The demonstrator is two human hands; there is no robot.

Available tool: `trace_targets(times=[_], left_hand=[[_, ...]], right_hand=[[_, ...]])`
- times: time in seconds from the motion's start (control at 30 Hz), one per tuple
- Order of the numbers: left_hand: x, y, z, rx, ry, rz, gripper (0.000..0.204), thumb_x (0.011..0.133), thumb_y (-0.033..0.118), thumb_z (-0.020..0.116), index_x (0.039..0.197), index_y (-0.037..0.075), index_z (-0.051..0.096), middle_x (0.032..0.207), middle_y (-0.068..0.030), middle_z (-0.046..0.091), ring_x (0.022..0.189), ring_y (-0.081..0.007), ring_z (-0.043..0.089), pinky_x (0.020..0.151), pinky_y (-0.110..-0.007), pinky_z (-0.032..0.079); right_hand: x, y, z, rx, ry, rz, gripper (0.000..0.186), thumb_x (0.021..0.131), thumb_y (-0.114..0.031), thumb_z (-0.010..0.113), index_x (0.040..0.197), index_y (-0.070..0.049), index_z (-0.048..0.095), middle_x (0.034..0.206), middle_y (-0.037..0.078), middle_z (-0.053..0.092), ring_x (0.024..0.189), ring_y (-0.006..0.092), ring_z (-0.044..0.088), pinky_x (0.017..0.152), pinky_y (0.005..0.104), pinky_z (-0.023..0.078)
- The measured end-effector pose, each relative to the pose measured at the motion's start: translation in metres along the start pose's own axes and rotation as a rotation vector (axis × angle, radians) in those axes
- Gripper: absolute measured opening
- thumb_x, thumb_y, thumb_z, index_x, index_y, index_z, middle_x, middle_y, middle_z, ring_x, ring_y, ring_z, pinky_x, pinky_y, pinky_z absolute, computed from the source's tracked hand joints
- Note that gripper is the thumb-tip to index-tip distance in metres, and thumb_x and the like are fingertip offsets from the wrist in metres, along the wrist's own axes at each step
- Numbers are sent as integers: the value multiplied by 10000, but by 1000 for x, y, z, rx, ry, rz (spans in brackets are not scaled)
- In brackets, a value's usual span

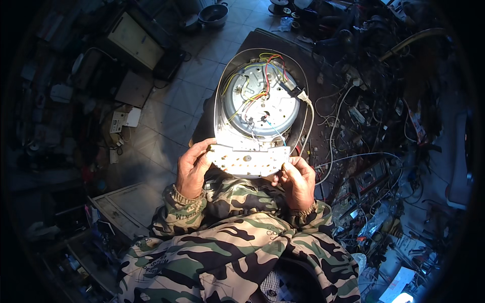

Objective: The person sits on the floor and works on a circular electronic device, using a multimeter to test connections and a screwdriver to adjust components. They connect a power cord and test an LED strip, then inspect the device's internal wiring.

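Note:
Between my two hands is a pale, brightly lit control panel (247, 160), wide and flat, with small spots and a dark round part near its middle. My left hand (194, 169) pinches its left end, thumb on the near face. At the right end, the fingers and thumb of my right hand (298, 182) are closed on its lower corner. Just beyond lies an opened round appliance, with a metal base plate (262, 98) inside an oval housing (220, 96). Red, yellow and blue wires (268, 76) cross the plate, and some run toward the panel. A white plug connector (302, 95) sits at its right side.
The appliance rests on a dark bench (323, 101) strewn with scraps. A white cable (336, 121) loops to its right, near heaps of wires and parts. Tiled floor (177, 106) lies to the left, with a dark pan (213, 15) at the far end and a pale cabinet (135, 40).

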State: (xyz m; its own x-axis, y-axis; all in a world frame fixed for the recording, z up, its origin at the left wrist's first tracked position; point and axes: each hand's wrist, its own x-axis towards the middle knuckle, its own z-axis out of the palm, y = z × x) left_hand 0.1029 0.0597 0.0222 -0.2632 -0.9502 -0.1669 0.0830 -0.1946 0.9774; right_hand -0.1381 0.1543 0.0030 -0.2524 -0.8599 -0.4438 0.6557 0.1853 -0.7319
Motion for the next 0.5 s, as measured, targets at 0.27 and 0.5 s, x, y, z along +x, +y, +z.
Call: trace_targets(times=[0.27, 0.5], left_hand=[[-1, -3, 0, -9, 7, 1, 356, 989, 118, 618, 1318, -16, 601, 854, 70, 604, 628, 23, 389, 546, -143, 300], [-1, -3, -2, 1, -14, 2, 362, 987, 126, 622, 1319, -16, 599, 861, 66, 606, 628, 20, 384, 544, -144, 294]], right_hand=[[0, 0, 0, -3, -4, 0, 149, 944, -103, 649, 966, 23, 573, 702, 39, 538, 627, 170, 609, 603, 322, 535], [-2, -2, 4, -11, 23, -26, 150, 931, -73, 646, 1014, 32, 577, 778, 70, 615, 630, 144, 604, 601, 296, 527]])
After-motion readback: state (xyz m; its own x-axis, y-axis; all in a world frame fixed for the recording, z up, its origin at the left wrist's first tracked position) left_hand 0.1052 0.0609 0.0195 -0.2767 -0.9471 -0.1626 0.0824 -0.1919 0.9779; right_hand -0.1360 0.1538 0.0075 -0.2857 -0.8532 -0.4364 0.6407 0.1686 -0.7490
